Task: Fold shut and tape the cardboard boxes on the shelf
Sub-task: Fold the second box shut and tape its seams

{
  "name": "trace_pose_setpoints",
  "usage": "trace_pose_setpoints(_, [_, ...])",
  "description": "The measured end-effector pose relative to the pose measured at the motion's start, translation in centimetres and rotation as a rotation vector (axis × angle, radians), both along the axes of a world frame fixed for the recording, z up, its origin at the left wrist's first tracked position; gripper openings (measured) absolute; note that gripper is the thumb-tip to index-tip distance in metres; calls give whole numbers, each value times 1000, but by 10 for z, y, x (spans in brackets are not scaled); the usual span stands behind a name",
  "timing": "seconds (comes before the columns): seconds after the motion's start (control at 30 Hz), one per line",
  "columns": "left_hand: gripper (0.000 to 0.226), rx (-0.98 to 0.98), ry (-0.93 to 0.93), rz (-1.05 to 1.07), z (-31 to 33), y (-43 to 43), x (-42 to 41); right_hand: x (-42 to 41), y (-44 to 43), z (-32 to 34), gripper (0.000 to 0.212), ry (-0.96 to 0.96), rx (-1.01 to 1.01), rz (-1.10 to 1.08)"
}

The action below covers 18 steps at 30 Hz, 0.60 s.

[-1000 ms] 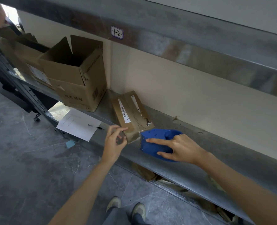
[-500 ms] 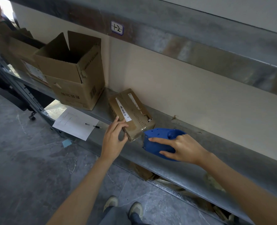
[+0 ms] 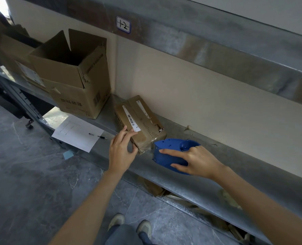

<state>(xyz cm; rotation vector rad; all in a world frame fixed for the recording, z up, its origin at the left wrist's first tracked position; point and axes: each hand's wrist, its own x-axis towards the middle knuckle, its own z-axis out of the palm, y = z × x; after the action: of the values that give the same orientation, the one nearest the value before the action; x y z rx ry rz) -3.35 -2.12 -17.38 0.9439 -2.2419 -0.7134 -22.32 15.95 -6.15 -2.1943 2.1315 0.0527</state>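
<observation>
A small flat cardboard box (image 3: 143, 121) with white barcode labels lies closed on the metal shelf (image 3: 208, 167). My left hand (image 3: 122, 149) grips its near left corner, fingers on top and thumb on the front face. Just right of the box sits a blue tape dispenser (image 3: 171, 151); my right hand (image 3: 194, 161) holds it from the right with the index finger stretched along its side. A larger cardboard box (image 3: 72, 75) stands further left with its flaps open upward.
A sheet of paper (image 3: 76, 133) with a pen (image 3: 98, 136) lies on the shelf's front edge at left. More cardboard boxes (image 3: 10, 50) stand at the far left. An upper shelf beam (image 3: 199, 41) runs overhead. Cardboard scraps lie on the lower level.
My left hand has moved forward from just short of the small box and now grips its near corner. My right hand stays on the blue dispenser.
</observation>
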Motion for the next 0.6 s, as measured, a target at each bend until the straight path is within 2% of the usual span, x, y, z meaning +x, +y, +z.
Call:
trace_pose_setpoints(0.17, [65, -32, -51, -46, 2, 3, 0, 0, 1, 3, 60, -19, -7, 28])
trace_pose_setpoints(0.43, [34, -124, 8, 48, 6, -8, -3, -6, -2, 4, 58, 15, 18, 25])
trace_pose_setpoints(0.6, [37, -136, 5, 42, 2, -3, -4, -8, -4, 4, 59, 28, 43, 28])
